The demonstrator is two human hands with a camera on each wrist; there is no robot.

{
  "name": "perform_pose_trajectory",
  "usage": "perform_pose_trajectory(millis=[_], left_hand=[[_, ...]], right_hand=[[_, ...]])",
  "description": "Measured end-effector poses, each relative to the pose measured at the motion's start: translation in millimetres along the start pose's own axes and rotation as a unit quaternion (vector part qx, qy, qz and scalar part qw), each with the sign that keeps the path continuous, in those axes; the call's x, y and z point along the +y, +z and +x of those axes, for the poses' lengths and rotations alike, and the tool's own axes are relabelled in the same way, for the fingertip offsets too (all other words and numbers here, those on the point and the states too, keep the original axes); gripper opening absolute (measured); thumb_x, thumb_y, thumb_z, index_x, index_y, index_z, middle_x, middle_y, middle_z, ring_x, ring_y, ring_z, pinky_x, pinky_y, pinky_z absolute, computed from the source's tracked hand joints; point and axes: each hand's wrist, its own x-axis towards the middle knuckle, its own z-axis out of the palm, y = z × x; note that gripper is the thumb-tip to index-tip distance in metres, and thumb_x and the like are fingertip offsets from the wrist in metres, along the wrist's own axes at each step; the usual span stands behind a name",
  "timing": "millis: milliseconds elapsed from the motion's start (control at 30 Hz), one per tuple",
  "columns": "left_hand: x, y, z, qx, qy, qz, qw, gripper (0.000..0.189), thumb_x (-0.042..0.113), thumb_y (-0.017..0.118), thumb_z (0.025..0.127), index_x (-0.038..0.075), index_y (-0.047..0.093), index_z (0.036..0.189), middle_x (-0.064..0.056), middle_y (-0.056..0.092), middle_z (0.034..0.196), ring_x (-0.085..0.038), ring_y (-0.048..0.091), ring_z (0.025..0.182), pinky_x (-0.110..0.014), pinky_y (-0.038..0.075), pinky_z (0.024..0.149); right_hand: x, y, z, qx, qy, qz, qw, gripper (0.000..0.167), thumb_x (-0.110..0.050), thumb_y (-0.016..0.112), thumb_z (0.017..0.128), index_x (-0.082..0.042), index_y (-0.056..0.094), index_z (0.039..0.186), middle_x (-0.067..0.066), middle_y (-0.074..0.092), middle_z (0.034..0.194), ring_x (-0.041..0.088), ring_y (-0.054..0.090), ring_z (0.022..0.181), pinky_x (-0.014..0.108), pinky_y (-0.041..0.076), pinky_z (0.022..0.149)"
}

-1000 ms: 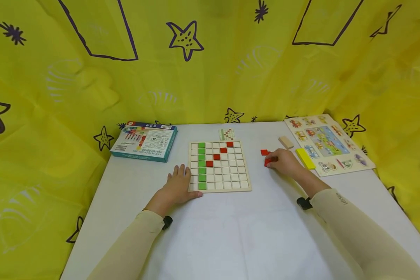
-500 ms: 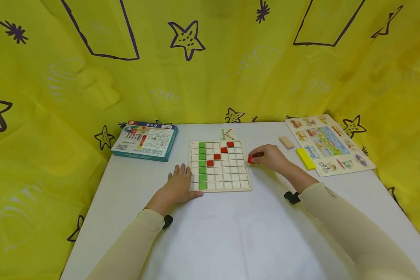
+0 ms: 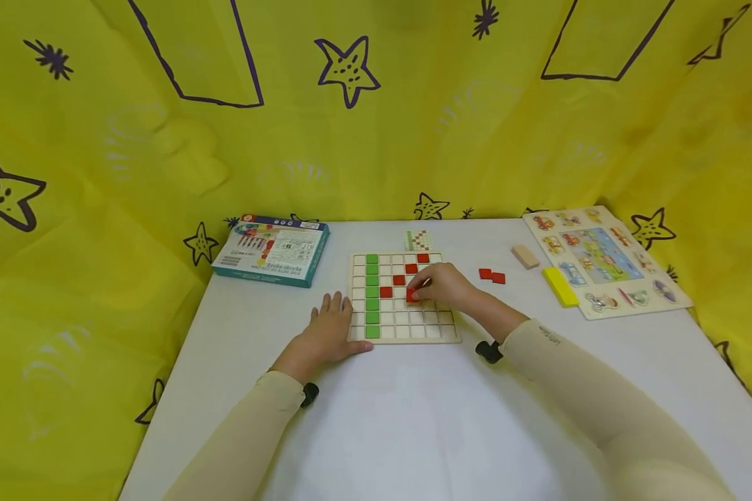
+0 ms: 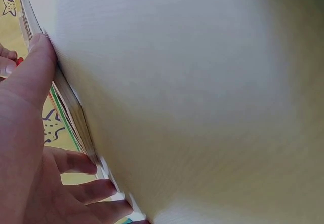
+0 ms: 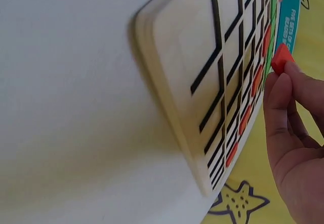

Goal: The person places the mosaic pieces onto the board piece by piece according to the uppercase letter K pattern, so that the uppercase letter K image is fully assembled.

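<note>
A square wooden grid board lies mid-table. A column of green tiles runs down its left part, and red tiles form a diagonal up to the top right. My left hand rests at the board's lower left corner, fingers straight along the left side and thumb at the front edge. Over the board's middle, my right hand pinches a red tile between thumb and fingertips. That tile is held tilted in the right wrist view.
Two loose red tiles lie right of the board. Further right are a wooden block, a yellow block and a picture puzzle board. A small pattern card lies behind the grid; a flat box sits back left.
My right hand has picked up a red tile from the loose ones on the right and carried it left over the board. The left hand stays at the board's corner.
</note>
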Motion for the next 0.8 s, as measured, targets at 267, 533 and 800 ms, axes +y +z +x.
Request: perform_pose_trajectory(millis=[267, 533, 800], left_hand=[[-0.5, 1.9, 3.3, 0.009, 0.011, 0.005, 0.9999, 0.112, 0.068, 0.065, 0.086, -0.006, 0.021, 0.157, -0.027, 0.014, 0.164, -0.046, 0.009, 0.15, -0.061, 0.021, 0.116], [-2.5, 4.9, 6.9, 0.007, 0.011, 0.012, 0.9998, 0.113, 0.071, 0.063, 0.085, -0.005, 0.019, 0.158, -0.027, 0.013, 0.164, -0.045, 0.008, 0.151, -0.06, 0.02, 0.117], [-4.1, 3.8, 5.1, 0.008, 0.006, 0.016, 0.9998, 0.113, 0.071, 0.064, 0.085, -0.005, 0.02, 0.158, -0.026, 0.013, 0.164, -0.046, 0.009, 0.151, -0.06, 0.021, 0.117]], right_hand=[[-7, 16, 8.6, -0.021, -0.006, -0.018, 0.9996, 0.01, -0.012, 0.077, 0.09, -0.012, 0.08, 0.1, 0.001, 0.073, 0.101, 0.021, 0.059, 0.096, 0.032, 0.053, 0.081], [-10, 22, 11.0, -0.023, -0.019, -0.057, 0.998, 0.011, -0.011, 0.076, 0.091, -0.01, 0.08, 0.101, 0.001, 0.075, 0.1, 0.019, 0.063, 0.095, 0.032, 0.053, 0.081], [-6, 25, 17.2, -0.034, -0.022, -0.052, 0.9978, 0.012, -0.012, 0.075, 0.092, -0.012, 0.081, 0.103, 0.002, 0.073, 0.106, 0.021, 0.062, 0.102, 0.038, 0.052, 0.091]])
